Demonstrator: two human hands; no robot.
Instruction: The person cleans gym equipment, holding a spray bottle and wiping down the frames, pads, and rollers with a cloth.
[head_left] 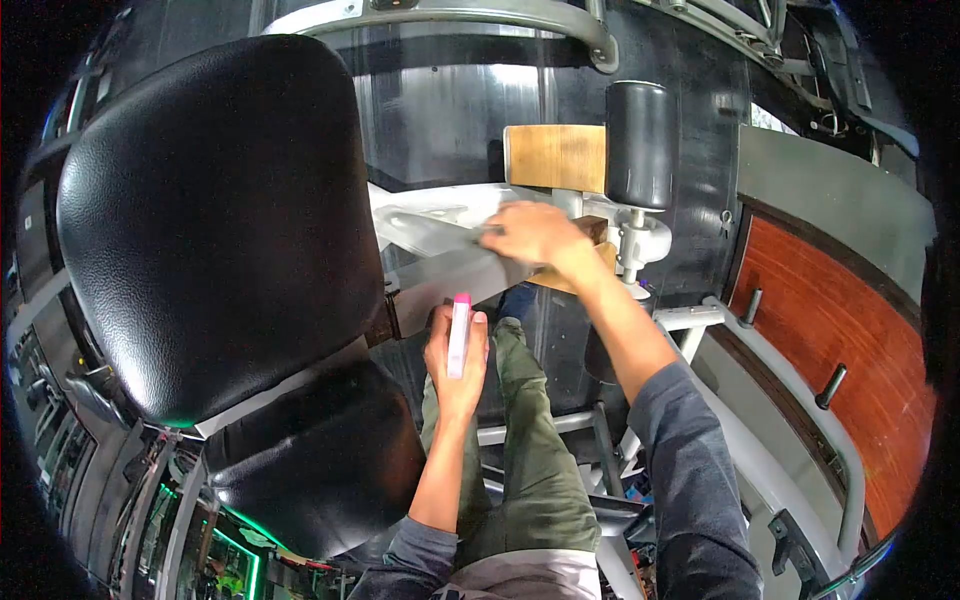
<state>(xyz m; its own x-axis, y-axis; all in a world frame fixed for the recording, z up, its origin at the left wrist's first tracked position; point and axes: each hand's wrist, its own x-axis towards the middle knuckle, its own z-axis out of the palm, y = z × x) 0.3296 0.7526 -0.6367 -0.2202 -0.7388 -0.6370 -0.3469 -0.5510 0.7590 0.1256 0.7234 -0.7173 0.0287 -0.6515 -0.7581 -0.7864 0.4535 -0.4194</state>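
Note:
My left hand [458, 355] is closed around a slim, pale bottle [457, 345] with a pink top, held upright in front of my legs. Just beyond it, my right hand [537, 238] reaches over the metal beam [455, 285] of a gym machine, palm down. Motion smears its fingers, and I cannot make out whether anything lies under them. A large black padded backrest [215, 220] stands to the left of both hands, with a black seat pad [318, 460] below it.
A black roller pad [640, 145] and a wooden board [556, 157] sit beyond my right hand. Grey metal tubing [790, 385] with short pegs runs along the right, beside a reddish-brown panel [830, 350]. Another curved metal frame [470, 18] crosses the top.

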